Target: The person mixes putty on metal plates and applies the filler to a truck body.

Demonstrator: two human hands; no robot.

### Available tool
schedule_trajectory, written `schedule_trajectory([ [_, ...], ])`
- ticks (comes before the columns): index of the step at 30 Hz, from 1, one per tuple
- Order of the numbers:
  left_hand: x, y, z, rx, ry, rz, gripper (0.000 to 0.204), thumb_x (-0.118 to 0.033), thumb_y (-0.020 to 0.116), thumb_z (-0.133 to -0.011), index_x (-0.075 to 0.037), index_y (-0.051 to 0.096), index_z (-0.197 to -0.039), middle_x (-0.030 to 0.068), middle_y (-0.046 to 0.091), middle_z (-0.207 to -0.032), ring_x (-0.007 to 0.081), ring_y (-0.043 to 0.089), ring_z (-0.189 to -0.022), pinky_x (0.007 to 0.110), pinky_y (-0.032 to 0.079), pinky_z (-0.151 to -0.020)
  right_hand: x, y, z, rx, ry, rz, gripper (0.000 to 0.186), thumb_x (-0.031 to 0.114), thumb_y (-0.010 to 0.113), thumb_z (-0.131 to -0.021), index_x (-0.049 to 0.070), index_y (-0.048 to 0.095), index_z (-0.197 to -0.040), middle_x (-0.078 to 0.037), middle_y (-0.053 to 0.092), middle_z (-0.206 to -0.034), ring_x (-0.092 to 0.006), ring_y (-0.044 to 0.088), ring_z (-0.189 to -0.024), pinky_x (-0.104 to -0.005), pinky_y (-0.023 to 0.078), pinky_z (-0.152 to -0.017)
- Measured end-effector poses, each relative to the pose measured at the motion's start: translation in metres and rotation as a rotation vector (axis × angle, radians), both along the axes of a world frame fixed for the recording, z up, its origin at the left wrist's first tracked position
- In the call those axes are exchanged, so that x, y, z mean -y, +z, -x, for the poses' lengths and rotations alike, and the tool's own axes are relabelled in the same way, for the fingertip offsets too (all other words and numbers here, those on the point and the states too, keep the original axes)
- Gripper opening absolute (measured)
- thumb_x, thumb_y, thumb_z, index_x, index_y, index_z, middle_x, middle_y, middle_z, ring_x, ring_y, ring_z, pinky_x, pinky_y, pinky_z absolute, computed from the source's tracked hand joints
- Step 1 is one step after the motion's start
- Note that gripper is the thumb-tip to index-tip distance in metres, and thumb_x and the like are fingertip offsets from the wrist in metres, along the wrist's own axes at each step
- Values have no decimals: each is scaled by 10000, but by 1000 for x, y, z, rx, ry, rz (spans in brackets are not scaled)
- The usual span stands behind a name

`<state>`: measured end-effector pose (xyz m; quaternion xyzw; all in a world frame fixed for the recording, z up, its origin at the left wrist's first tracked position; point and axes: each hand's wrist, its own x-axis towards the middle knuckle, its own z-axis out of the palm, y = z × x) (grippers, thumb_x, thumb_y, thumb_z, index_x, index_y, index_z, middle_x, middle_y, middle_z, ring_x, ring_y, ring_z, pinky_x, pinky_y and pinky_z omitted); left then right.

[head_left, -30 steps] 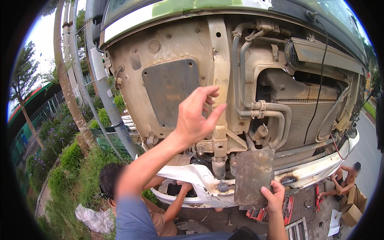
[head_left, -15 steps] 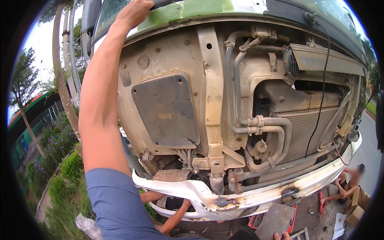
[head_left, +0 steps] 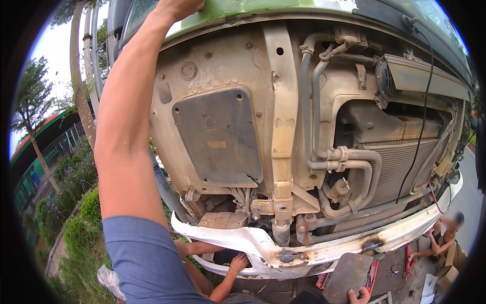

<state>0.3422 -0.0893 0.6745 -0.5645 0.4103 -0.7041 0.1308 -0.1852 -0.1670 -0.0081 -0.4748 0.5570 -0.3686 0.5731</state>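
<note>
- Head view, far left: crumpled clear plastic bag [head_left: 109,281] on the grass [head_left: 81,258].
- Left hand [head_left: 181,6]: at the vehicle's upper front edge, beside the green-painted strip [head_left: 238,11]. Fingers run out of view at the top; cannot tell whether they grip or only rest. Judgement: as a brace, best set on a solid edge, weight over the feet.
- Under that arm: dark panel [head_left: 217,139] on the beige front wall, cracked near its lower right corner.
- White bumper [head_left: 329,254], left end: co-worker's hand [head_left: 239,262] at the opening by its lower edge. Judgement: avoid jolting the bumper with fingers in there.
- Right hand [head_left: 358,296]: closed on the flat grey plate [head_left: 347,276] at its lower right edge. Plate sits at the bumper's lower edge in view, right of the middle, partly hiding the red toolbox [head_left: 374,273]; contact with the bumper unclear. Judgement: a one-edge hold may let it swing; firm thumb pressure, face kept clear of the bumper.
- Far right: red tool [head_left: 408,261], white sheet [head_left: 430,288] and cardboard box [head_left: 449,271] on the ground, near a crouching person [head_left: 441,243].
</note>
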Motion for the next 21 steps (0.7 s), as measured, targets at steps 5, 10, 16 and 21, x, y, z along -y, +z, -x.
schedule_trajectory([
  [5, -3, 15, -1, 25, -65, 138, 131, -42, 533, -770, -9, 658, -788, 222, 669, -722, 359, 695, -685, 444, 560, -623, -2, -24, 0, 17, 55, 7, 649, 233, 837, -780, -24, 483, -1260, -156, 576, -1158, -240, 531, -1067, -389, 421, -967],
  [10, -13, 12, 12, -193, -58, 15, 151, -92, 583, -754, -25, 695, -830, 213, 681, -783, 367, 686, -758, 459, 544, -722, -10, -32, -6, 160, -83, 81, 604, 147, 837, -773, -26, 498, -1241, -135, 585, -1128, -223, 540, -1019, -369, 435, -934],
  [16, -14, 15, 5, -132, 30, -15, 168, -152, 619, -775, -21, 665, -870, 209, 668, -757, 385, 671, -753, 465, 537, -698, -5, -24, -9, 118, -89, 61, 603, 141, 843, -766, -28, 502, -1233, -132, 586, -1117, -218, 538, -1014, -356, 431, -940],
  [21, -15, 17, -7, -30, 63, -53, 159, -170, 597, -825, -20, 603, -880, 194, 649, -689, 364, 672, -679, 455, 533, -613, 7, -29, -12, 124, 8, 81, 604, 145, 836, -775, -41, 506, -1245, -141, 592, -1129, -224, 541, -1034, -357, 433, -946],
])
